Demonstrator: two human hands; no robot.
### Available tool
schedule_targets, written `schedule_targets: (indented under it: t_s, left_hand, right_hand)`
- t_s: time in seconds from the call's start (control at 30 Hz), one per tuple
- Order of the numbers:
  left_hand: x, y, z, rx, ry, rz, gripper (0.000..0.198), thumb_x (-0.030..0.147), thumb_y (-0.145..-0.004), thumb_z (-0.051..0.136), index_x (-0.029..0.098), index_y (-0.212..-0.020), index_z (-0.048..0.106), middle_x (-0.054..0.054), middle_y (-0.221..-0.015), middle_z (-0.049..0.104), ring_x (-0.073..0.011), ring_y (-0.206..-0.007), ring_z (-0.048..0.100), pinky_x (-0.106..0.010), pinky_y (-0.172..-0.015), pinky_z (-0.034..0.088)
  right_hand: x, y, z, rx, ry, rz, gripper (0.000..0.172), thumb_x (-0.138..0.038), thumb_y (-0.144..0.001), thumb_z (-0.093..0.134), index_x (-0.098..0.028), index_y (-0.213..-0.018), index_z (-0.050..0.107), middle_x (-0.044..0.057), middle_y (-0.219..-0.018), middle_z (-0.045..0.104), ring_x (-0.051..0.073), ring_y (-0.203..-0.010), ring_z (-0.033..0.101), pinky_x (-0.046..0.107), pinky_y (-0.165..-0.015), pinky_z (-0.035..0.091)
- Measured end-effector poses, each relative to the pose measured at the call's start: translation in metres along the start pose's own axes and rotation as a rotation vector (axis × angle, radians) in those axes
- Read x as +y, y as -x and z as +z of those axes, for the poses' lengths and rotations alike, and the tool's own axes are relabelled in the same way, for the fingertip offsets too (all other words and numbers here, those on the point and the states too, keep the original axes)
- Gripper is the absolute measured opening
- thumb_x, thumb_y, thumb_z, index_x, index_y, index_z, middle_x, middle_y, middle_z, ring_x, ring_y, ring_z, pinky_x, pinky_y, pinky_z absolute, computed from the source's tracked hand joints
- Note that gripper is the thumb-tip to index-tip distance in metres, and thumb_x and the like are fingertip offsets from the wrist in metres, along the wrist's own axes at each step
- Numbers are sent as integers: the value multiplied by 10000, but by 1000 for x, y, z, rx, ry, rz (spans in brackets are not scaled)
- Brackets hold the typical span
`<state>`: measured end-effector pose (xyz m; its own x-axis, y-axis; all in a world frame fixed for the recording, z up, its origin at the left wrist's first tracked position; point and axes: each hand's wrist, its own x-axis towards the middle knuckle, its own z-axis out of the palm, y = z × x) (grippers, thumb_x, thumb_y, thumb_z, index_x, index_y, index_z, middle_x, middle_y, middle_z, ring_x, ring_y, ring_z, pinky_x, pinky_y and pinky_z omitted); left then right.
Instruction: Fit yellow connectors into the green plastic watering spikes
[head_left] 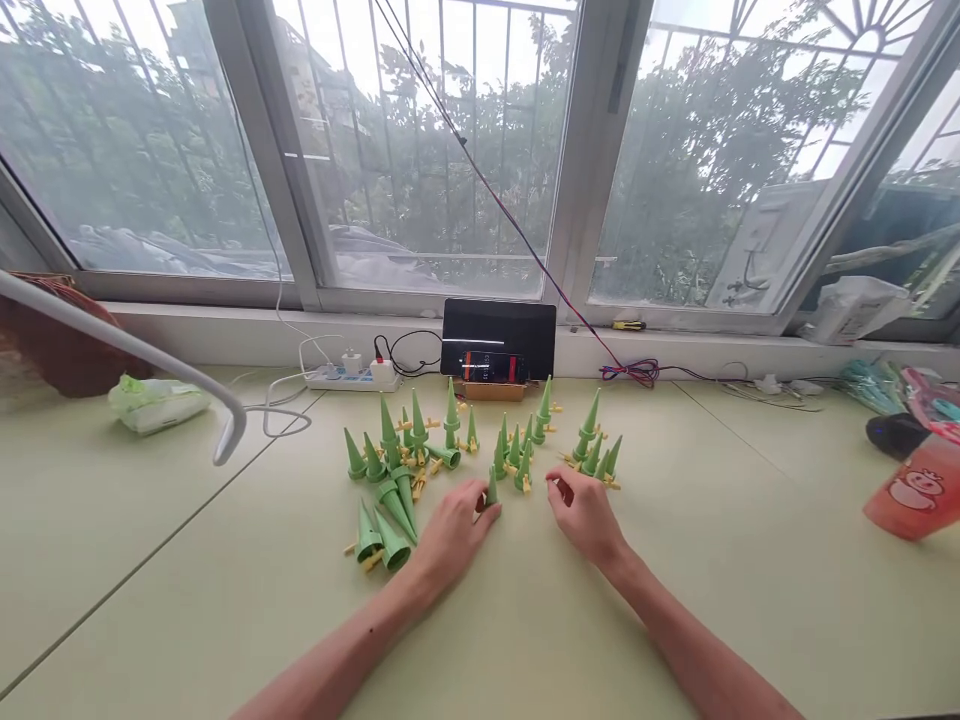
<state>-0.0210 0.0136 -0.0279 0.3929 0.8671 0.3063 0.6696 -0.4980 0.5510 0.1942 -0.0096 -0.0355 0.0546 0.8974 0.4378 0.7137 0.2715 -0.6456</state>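
Several green plastic cones (420, 440) with small yellow fittings stand and lie in a cluster on the pale green table (525, 620). My left hand (454, 530) rests on the table with its fingers pinched on one upright green cone (492, 487). My right hand (585, 512) lies a little to the right, fingers curled with their tips near the table; I cannot make out anything in them. More upright cones (596, 445) stand just beyond my right hand, and tipped cones (384, 535) lie left of my left hand.
A dark tablet (499, 335) and a phone (491, 367) stand at the window sill behind the cones. A white power strip (352, 377) with cables sits to their left, a white lamp arm (127, 350) crosses the left side, and an orange packet (919, 490) lies far right.
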Motion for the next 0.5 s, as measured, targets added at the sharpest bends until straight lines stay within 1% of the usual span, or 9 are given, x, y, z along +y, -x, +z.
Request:
schedule_targets:
  t_s: [0.07, 0.13, 0.23, 0.3, 0.4, 0.5]
  left_hand:
    - [1, 0, 0, 4, 3, -1, 222, 283, -912, 519, 198, -710, 478, -21, -778, 590, -191, -683, 547, -311, -656, 419]
    - [2, 0, -1, 11, 6, -3, 212, 288, -907, 531, 198, -719, 492, -18, -779, 593, -191, -683, 550, -311, -658, 420]
    - [3, 1, -1, 25, -1, -8, 172, 322, -893, 568, 196, -780, 536, -9, -780, 592, -188, -676, 552, -303, -647, 412]
    - [3, 2, -2, 38, -9, -20, 162, 358, -888, 590, 197, -877, 570, -2, -783, 590, -188, -675, 555, -296, -641, 408]
    - [4, 2, -3, 50, -6, -36, 247, 399, -887, 602, 197, -1029, 583, 1, -802, 596, -188, -677, 562, -294, -646, 413]
    - [5, 2, -4, 48, -1, -37, 291, 419, -890, 603, 192, -1070, 579, -2, -810, 598, -192, -688, 568, -298, -652, 417]
  right_hand:
    - [-2, 0, -2, -5, 77, 27, 247, -240, -911, 437, -161, -851, 663, 9, -611, 585, 154, -552, 521, 253, -563, 392]
    - [-5, 1, -4, -17, 166, 71, 257, -207, -918, 426, -156, -878, 674, 32, -672, 636, 164, -589, 566, 258, -592, 406]
    - [-11, 5, -5, -65, 287, 126, 273, -153, -929, 424, -147, -1014, 683, 84, -869, 707, 187, -751, 656, 257, -666, 438]
    - [-15, 8, -5, -109, 351, 132, 306, -132, -945, 417, -149, -1125, 663, 113, -1023, 713, 197, -879, 678, 250, -720, 454]
    - [-20, 8, -3, -165, 446, 137, 380, -112, -959, 399, -160, -1278, 600, 137, -1267, 654, 200, -987, 683, 245, -755, 471]
    - [-23, 4, 1, -237, 583, 205, 465, -98, -953, 392, -145, -1401, 505, 169, -1483, 494, 210, -967, 706, 267, -720, 493]
